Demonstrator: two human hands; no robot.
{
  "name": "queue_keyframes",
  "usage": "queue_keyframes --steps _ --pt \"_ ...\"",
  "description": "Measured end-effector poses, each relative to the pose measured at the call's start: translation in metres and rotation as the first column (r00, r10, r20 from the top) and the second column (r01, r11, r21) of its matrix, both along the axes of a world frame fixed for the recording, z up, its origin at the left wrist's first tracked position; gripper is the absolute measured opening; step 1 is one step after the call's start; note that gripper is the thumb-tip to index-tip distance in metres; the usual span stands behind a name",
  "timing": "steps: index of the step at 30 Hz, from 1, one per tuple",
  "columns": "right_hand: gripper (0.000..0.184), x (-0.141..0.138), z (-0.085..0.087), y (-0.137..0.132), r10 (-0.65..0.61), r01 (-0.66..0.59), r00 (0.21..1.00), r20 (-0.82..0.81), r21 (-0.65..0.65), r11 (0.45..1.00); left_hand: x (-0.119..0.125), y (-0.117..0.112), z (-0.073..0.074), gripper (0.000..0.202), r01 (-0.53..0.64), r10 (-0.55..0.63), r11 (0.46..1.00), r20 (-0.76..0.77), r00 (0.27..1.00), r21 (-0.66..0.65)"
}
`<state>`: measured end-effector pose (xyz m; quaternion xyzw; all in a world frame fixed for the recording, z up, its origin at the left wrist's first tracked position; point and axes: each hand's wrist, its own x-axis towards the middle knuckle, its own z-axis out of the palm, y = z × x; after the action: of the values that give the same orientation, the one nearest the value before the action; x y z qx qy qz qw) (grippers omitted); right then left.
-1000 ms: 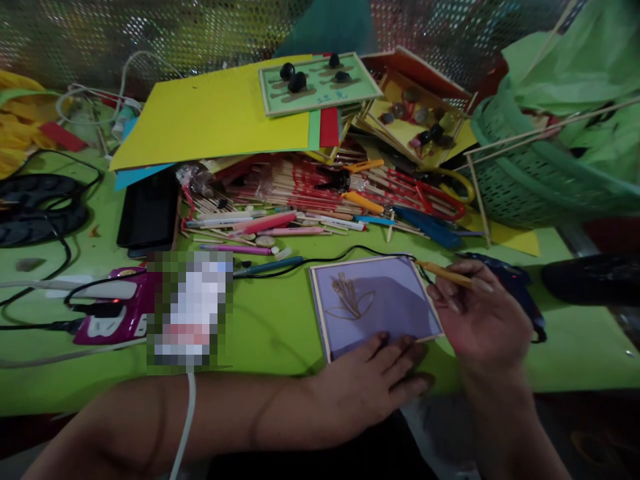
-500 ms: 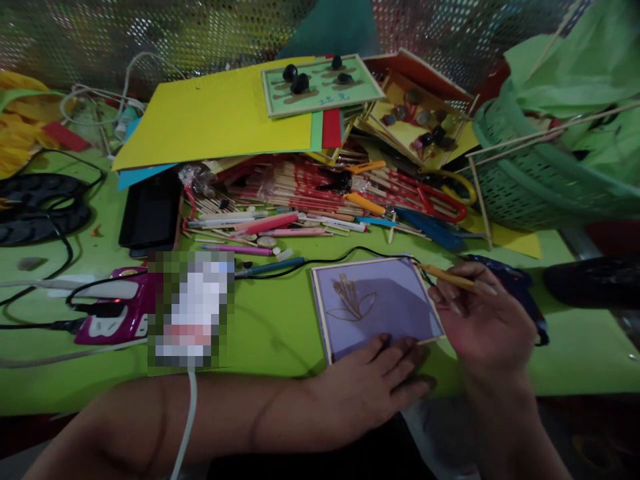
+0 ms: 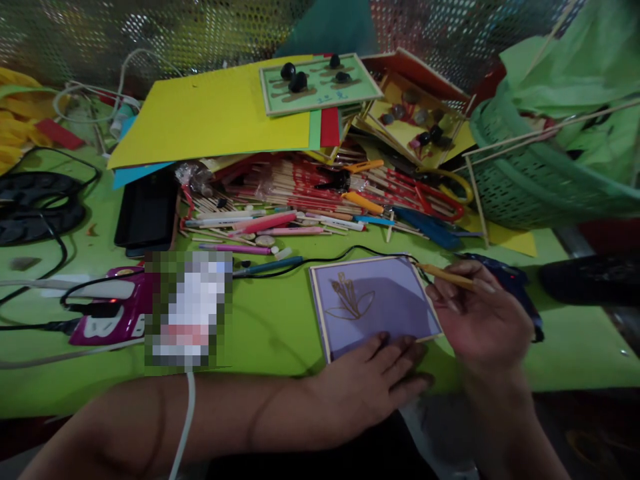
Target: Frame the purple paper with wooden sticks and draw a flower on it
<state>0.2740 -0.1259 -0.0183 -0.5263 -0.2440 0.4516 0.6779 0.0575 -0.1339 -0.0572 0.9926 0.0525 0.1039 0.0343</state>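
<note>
A purple card (image 3: 380,293) with a pale wooden border and a golden flower outline lies on the green table (image 3: 270,327). My left hand (image 3: 373,383) rests flat on the card's near edge, fingers stretched out. My right hand (image 3: 480,320) is at the card's right edge, its fingers closed around a thin orange stick tool (image 3: 445,275) that points left toward the card's far right corner. A black cord (image 3: 350,253) runs along the card's far side.
Pens, sticks, scissors (image 3: 435,197) and coloured paper sheets (image 3: 215,117) are heaped behind the card. A green basket (image 3: 530,173) stands at the right, a dark blue glue gun (image 3: 515,280) by my right hand. A pink device (image 3: 115,313) and cables lie left.
</note>
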Motion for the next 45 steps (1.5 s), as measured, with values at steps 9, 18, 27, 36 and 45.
queue_keyframes --steps 9,18,27,36,45 --pt "0.017 -0.0009 0.0012 0.0009 0.018 -0.018 0.999 0.034 0.009 1.0 0.0008 0.0008 0.0013 0.05 0.007 -0.007 1.0 -0.02 1.0 0.01" --pt "0.017 0.0009 -0.0008 0.0 0.014 -0.014 1.0 -0.013 0.002 1.0 0.001 -0.0011 -0.0025 0.048 -0.001 0.001 1.0 -0.001 1.0 -0.005" --pt "0.018 0.0013 -0.0006 0.0003 0.024 -0.024 0.999 -0.022 0.005 1.0 0.0008 -0.0011 -0.0032 0.049 0.012 -0.012 1.0 -0.009 1.0 -0.009" --pt "0.016 0.0012 0.0002 -0.0009 0.017 -0.017 1.0 -0.001 -0.005 1.0 0.0013 -0.0004 -0.0034 0.05 0.026 -0.026 0.999 -0.006 1.0 -0.019" --pt "0.016 -0.0014 0.0016 0.0006 0.014 -0.014 1.0 0.024 -0.002 1.0 0.0009 -0.0005 -0.0025 0.048 0.008 -0.008 1.0 0.003 1.0 -0.023"
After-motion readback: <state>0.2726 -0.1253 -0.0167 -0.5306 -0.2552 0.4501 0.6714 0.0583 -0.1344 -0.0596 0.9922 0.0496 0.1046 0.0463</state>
